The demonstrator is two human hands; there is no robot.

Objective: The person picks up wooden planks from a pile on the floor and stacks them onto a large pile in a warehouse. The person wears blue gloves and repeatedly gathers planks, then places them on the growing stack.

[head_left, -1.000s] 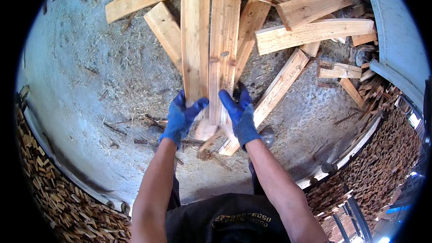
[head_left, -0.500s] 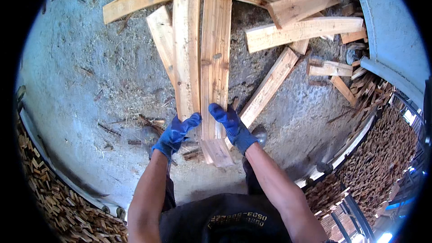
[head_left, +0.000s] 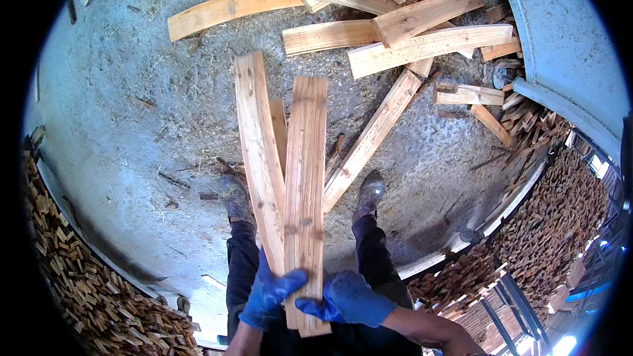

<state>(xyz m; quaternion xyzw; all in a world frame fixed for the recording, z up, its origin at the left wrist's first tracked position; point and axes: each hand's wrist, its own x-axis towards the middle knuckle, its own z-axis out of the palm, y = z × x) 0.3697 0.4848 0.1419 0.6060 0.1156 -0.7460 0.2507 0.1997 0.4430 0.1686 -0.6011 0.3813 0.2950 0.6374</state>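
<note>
Both hands wear blue work gloves. My left hand (head_left: 273,293) is closed round the lower end of a wooden plank (head_left: 257,151), its thumb lying over the edge of a second plank. That second wooden plank (head_left: 306,198), straight and lined with grain, is gripped near its bottom end by my right hand (head_left: 349,298). The two planks point away from me and spread apart toward their far ends. Between them shows part of another piece of wood (head_left: 279,133); whether it is held cannot be told. The fingers behind the planks are hidden.
A loose plank (head_left: 372,142) lies slanting by my right boot (head_left: 369,192). Ahead is a heap of planks (head_left: 428,16), with a curved-looking one (head_left: 231,6) at its left. Stacked wood stands at left (head_left: 99,290) and right (head_left: 547,231). A pale metal panel (head_left: 567,26) borders the far right.
Both hands have drawn back toward my body with the planks. The planks' far ends have left the heap and fanned apart. My boots show more fully now.
</note>
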